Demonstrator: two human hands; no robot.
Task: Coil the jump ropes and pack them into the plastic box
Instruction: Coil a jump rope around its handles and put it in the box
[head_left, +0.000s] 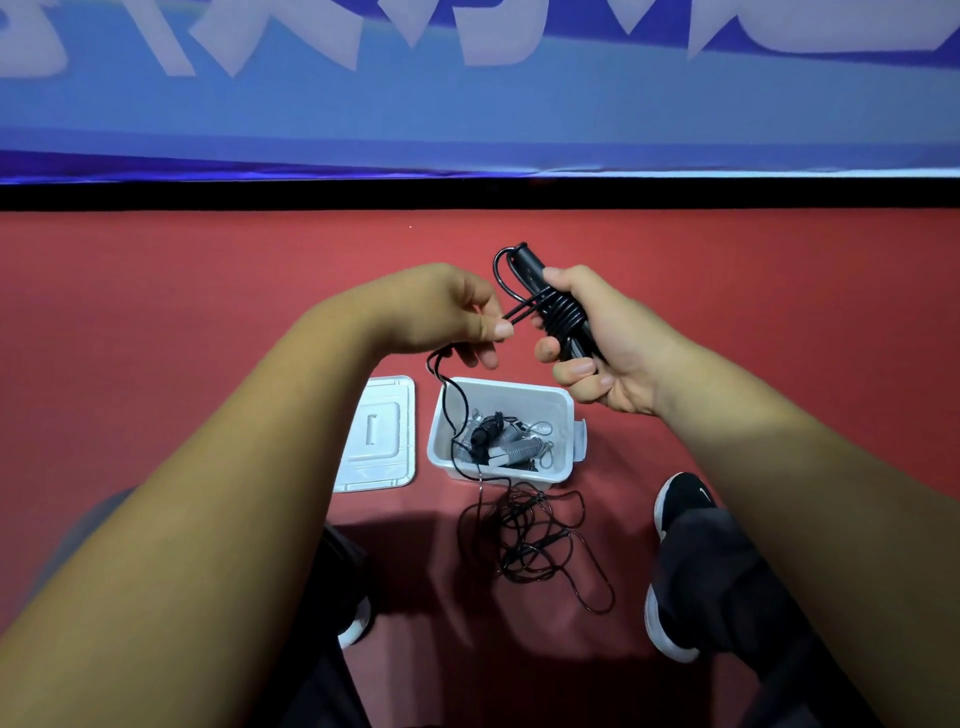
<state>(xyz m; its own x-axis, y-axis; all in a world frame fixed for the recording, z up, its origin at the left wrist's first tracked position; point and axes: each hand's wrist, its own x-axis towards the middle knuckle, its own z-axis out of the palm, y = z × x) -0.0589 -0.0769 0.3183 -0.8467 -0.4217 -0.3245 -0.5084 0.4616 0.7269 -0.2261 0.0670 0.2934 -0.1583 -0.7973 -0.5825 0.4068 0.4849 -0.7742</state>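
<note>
My right hand (597, 343) grips the black jump rope handles (558, 306), with several turns of black cord wound round them. My left hand (447, 312) pinches the cord just left of the handles. From that pinch the black cord (524, 535) hangs down past the box and lies in a loose tangle on the red floor. The white plastic box (563, 415) stands open on the floor below my hands. Inside it lie coiled jump ropes (511, 441), one black and others clear or grey.
The box's white lid (379, 436) lies flat on the floor just left of the box. My black shoes (680, 504) stand on either side of the tangle. A blue banner wall (467, 104) with a black base strip closes off the far side.
</note>
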